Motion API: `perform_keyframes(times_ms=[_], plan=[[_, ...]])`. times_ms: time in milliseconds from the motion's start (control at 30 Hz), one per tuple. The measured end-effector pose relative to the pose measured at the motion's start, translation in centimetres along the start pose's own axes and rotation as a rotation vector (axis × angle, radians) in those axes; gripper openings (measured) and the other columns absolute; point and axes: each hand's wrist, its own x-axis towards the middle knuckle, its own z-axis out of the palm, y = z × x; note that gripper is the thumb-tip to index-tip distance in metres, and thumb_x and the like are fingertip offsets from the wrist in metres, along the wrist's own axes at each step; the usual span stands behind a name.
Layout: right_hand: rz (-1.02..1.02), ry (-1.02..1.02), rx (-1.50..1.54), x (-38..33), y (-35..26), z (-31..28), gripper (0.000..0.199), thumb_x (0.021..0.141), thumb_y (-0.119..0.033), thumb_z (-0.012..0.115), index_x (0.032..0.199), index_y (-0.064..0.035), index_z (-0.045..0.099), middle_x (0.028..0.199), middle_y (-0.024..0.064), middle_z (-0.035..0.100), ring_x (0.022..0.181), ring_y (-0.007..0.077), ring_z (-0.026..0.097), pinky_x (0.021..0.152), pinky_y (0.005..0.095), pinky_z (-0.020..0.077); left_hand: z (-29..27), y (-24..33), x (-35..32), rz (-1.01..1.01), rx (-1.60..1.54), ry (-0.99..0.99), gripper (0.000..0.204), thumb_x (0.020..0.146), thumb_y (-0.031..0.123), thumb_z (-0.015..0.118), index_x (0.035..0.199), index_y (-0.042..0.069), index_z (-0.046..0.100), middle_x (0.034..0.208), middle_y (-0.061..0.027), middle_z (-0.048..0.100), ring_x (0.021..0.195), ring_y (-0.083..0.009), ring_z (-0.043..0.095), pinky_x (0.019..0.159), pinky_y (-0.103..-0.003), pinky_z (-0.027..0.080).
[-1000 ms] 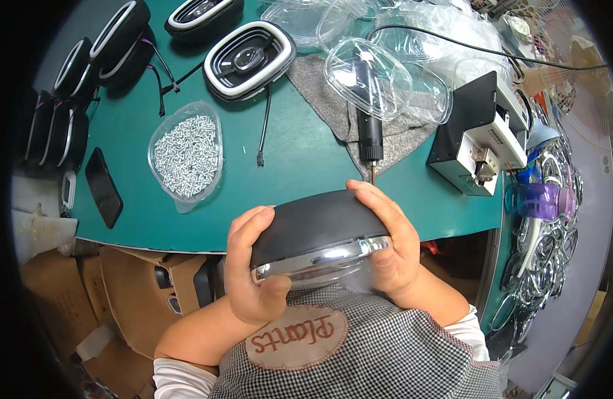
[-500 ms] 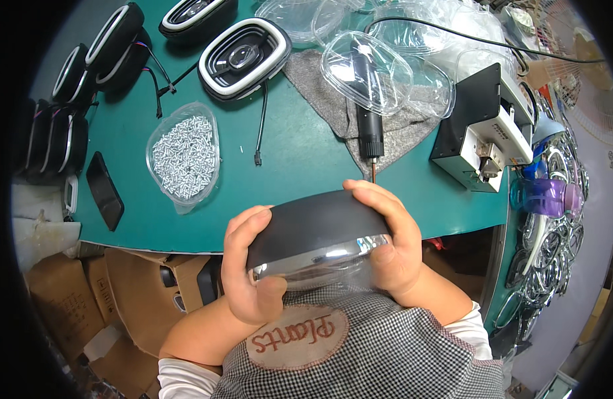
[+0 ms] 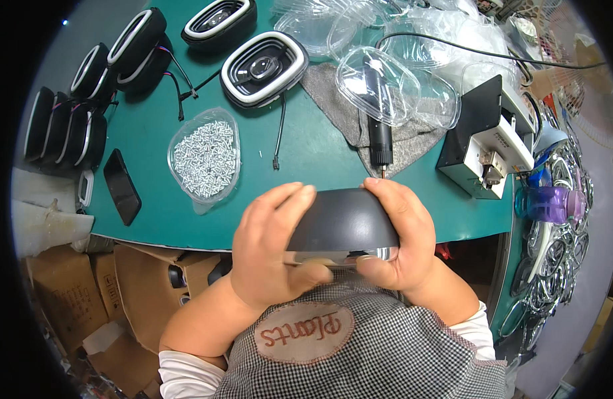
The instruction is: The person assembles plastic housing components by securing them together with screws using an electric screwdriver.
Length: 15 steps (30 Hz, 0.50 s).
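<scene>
— Where does the piece stand right now?

— I have the dark oval housing off the green table, held close against my chest. My left hand is curled around its left end, fingers over the top and thumb under the shiny rim; my right hand clamps the right end the same way.

— So how far along would you say?

— Early on this one, I'd judge. The electric screwdriver lies untouched on the grey cloth, and the tray of small screws sits full. One finished-looking white-rimmed unit lies face up ahead of me, with more stacked at the left.
</scene>
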Motion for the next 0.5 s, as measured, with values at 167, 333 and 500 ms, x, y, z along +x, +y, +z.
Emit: perform_keyframes(times_ms=[167, 333, 500], plan=[[-0.115, 0.018, -0.076, 0.8, -0.8, -0.3, 0.085, 0.07, -0.053, 0.077, 0.125, 0.0078, 0.055, 0.106, 0.021, 0.062, 0.093, 0.0352, 0.063, 0.08, 0.0422, 0.0525, -0.4, 2.0, 3.0, 0.132, 0.148, -0.202, 0.088, 0.073, 0.063, 0.071, 0.132, 0.001, 0.053, 0.118, -0.0192, 0.059, 0.099, -0.034, 0.061, 0.085, -0.042, 0.05], [-0.139, -0.033, -0.034, 1.0, -0.9, -0.7, 0.096, 0.07, -0.066, 0.072, 0.129, 0.0068, 0.052, 0.113, 0.0226, 0.059, 0.098, 0.036, 0.062, 0.084, 0.0421, 0.0514, -0.4, 0.9, 2.2, 0.16, 0.119, -0.175, 0.089, 0.073, 0.064, 0.07, 0.132, 0.0, 0.053, 0.111, -0.0178, 0.059, 0.096, -0.0331, 0.061, 0.084, -0.041, 0.05], [0.005, 0.038, 0.053, -0.9, 1.2, 0.3, 0.101, 0.073, -0.071, 0.066, 0.135, 0.0069, 0.048, 0.12, 0.0251, 0.056, 0.108, 0.0369, 0.059, 0.091, 0.0417, 0.0489, 1.0, -1.5, -0.9, -0.142, -0.354, 0.105, 0.095, 0.079, 0.069, 0.062, 0.137, -0.005, 0.045, 0.118, -0.0175, 0.057, 0.099, -0.0287, 0.058, 0.087, -0.039, 0.047]])
